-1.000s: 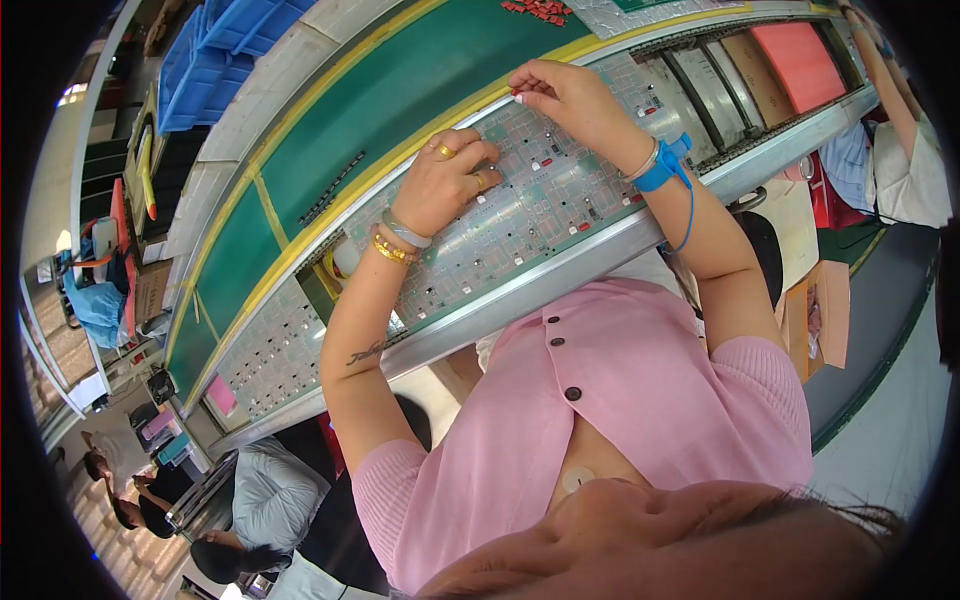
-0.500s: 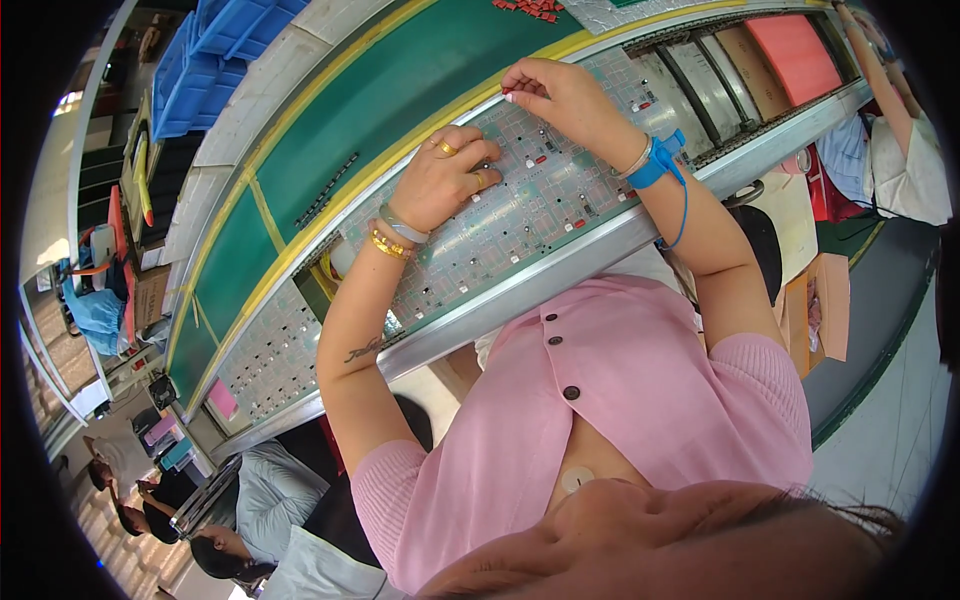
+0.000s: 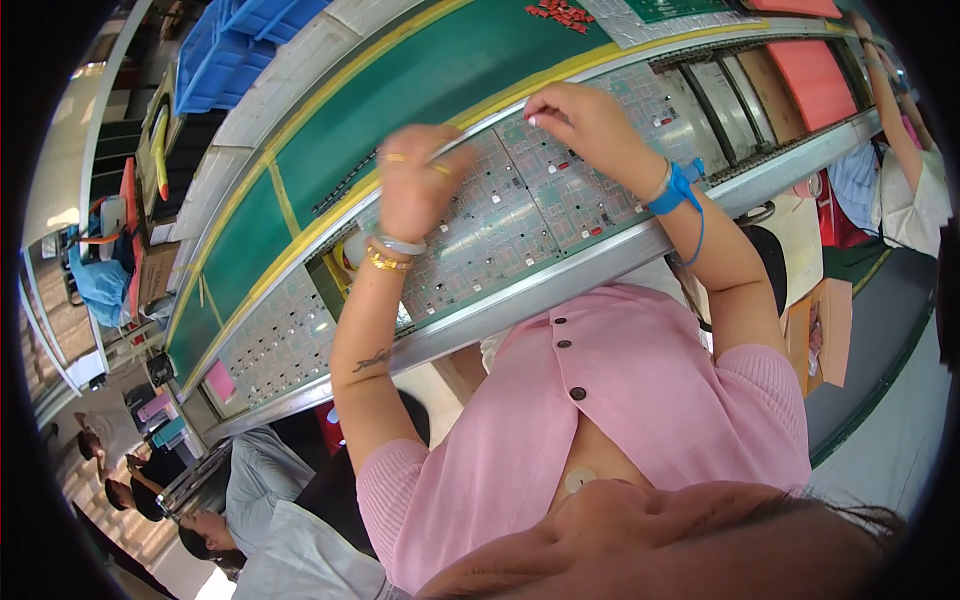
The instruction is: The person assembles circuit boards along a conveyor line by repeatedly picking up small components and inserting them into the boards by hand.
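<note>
Large circuit boards lie side by side on the metal-railed line; one board is below my left hand, and another board is below my right. Small black, white and red parts are dotted over both. My left hand, smeared by motion, hovers by the yellow-taped rail near a strip of small black parts; its fingers cannot be read. Over the far edge of the right-hand board, my right hand has thumb and forefinger pinched together. What sits between those fingertips is too small to make out.
A heap of small red parts lies on the green bench mat. Blue bins stand at the far left. Another board is further left along the metal rail. Other people sit at the lower left and far right.
My left hand has lifted off the board and moved left toward the far rail. My right hand keeps its pinch, where a red bit showed before. The whole view has shifted slightly.
</note>
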The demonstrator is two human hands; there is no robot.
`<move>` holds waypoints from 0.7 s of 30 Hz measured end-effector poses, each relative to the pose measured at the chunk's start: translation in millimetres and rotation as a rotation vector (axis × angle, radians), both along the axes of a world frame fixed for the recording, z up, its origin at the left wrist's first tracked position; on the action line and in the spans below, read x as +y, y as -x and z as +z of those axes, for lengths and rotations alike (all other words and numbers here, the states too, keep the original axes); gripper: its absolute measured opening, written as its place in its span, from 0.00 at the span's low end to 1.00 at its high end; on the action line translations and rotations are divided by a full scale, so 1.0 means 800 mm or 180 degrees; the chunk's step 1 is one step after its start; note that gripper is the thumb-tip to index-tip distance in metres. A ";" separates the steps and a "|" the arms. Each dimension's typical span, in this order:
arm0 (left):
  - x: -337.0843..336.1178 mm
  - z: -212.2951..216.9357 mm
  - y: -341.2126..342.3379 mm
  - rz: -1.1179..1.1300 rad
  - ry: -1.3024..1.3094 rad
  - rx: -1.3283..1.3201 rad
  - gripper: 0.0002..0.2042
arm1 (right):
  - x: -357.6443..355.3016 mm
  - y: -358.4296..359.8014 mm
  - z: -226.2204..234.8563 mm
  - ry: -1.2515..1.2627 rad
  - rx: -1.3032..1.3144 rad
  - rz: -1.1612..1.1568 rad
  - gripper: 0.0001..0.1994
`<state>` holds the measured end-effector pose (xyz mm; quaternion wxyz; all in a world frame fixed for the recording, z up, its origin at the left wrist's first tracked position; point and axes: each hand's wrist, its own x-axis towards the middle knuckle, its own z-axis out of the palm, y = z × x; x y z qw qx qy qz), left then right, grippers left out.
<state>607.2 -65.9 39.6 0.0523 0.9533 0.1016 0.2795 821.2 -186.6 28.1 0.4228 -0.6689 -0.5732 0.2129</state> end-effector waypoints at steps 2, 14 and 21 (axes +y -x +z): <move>0.028 0.004 0.025 0.1192 -0.0264 -0.0080 0.07 | -0.010 0.013 0.003 -0.0464 -0.0627 0.0371 0.04; 0.061 -0.013 0.049 0.1980 -0.0415 0.0576 0.05 | -0.007 0.066 -0.018 -0.0365 -0.1290 0.0998 0.03; 0.063 -0.011 0.045 0.1945 -0.0469 0.0618 0.05 | -0.008 0.068 -0.025 -0.0540 -0.1653 0.0958 0.01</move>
